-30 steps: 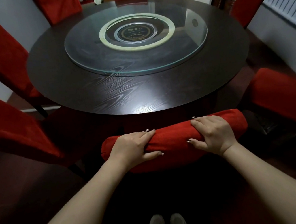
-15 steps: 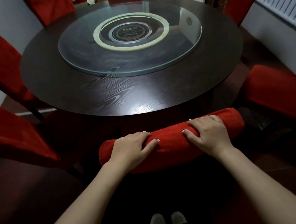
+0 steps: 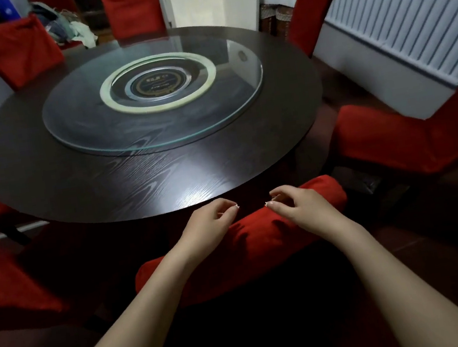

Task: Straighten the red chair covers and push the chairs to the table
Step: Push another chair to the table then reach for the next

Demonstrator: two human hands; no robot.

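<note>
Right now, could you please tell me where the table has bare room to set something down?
The widest bare wood is the crescent between the glass turntable and the near edge of the table, continuing round the left. The far band is narrower. It is crowded just below: the left hand and right hand hover over the red chair back.

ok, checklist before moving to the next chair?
1. Left hand holds nothing: ok.
2. Right hand holds nothing: ok.
3. Near chair smooth along its top: ok.
4. Near chair pushed to the table: cannot tell, seat hidden.
5. Chair on the right pushed in: not ok, its seat looks clear of the table.
</note>
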